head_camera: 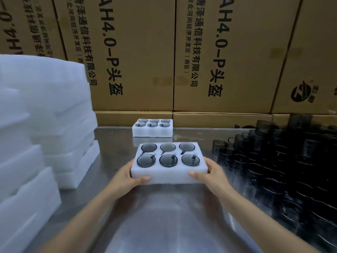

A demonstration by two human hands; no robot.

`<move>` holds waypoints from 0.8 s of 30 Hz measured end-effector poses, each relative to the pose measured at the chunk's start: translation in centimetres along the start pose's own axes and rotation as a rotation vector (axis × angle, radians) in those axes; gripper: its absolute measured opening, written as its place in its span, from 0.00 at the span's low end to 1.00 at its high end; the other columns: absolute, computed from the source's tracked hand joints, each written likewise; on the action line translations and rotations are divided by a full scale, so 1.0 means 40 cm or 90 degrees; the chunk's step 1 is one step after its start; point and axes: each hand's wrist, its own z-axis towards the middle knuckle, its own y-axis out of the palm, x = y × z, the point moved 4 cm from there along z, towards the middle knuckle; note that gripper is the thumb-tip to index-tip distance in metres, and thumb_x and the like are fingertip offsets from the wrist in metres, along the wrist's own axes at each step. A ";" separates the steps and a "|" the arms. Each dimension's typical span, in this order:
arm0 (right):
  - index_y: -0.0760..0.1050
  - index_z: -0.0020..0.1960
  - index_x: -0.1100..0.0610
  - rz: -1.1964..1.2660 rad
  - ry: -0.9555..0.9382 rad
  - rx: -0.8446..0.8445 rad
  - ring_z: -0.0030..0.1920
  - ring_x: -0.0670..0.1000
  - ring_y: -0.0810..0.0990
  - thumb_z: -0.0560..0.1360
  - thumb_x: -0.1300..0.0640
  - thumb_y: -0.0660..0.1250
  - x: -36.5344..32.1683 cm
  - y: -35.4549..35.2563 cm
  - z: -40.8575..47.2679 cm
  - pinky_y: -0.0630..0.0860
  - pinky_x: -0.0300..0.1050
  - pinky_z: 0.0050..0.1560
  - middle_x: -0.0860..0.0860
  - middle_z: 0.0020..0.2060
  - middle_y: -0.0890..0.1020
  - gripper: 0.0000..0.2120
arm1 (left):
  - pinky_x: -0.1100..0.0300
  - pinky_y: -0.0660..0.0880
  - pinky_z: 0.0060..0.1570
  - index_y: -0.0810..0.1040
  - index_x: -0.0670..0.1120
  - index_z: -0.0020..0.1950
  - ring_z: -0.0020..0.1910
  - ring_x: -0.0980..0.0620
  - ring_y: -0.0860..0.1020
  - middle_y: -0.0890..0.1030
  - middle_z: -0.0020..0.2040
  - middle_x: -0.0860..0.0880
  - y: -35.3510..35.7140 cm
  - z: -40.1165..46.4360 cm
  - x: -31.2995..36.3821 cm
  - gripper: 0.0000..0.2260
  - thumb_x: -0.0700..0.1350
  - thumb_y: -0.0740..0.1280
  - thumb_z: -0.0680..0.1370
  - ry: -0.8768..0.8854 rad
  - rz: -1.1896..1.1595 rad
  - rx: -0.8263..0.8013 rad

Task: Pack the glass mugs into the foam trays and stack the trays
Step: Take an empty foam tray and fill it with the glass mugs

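A white foam tray (pixel 169 177) with several dark glass mugs (pixel 168 160) seated in its round holes is held over the steel table. My left hand (pixel 127 175) grips its left front corner and my right hand (pixel 209 173) grips its right side, thumbs on the front wall. Farther back, a second foam tray (pixel 152 132) filled with mugs rests on the table near the cartons. Whether the held tray touches the table is unclear.
Tall stacks of white foam trays (pixel 45 115) fill the left side. A heap of loose dark glass mugs (pixel 282 161) covers the right of the steel table (pixel 164 225). Brown cardboard cartons (pixel 136 61) form a wall behind.
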 end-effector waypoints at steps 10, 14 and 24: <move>0.76 0.59 0.53 0.024 -0.082 0.011 0.50 0.47 0.81 0.72 0.63 0.71 -0.085 0.146 0.474 0.76 0.38 0.47 0.48 0.52 0.82 0.17 | 0.76 0.72 0.34 0.80 0.54 0.52 0.39 0.66 0.80 0.83 0.41 0.62 -0.190 0.421 -0.022 0.16 0.41 0.77 0.68 0.011 -0.009 0.204; 0.75 0.60 0.53 -0.007 -0.072 0.026 0.52 0.50 0.79 0.73 0.61 0.70 -0.042 0.200 0.625 0.76 0.45 0.53 0.48 0.52 0.81 0.17 | 0.68 0.73 0.39 0.80 0.56 0.49 0.42 0.58 0.80 0.82 0.43 0.57 -0.233 0.564 -0.076 0.14 0.43 0.77 0.68 0.002 0.015 0.268; 0.72 0.64 0.52 -0.071 -0.107 0.058 0.58 0.52 0.77 0.75 0.64 0.64 0.043 0.261 0.781 0.73 0.51 0.61 0.48 0.57 0.79 0.19 | 0.53 0.74 0.58 0.77 0.46 0.64 0.55 0.48 0.77 0.80 0.57 0.48 -0.233 0.745 -0.210 0.21 0.43 0.75 0.71 -0.048 0.027 0.371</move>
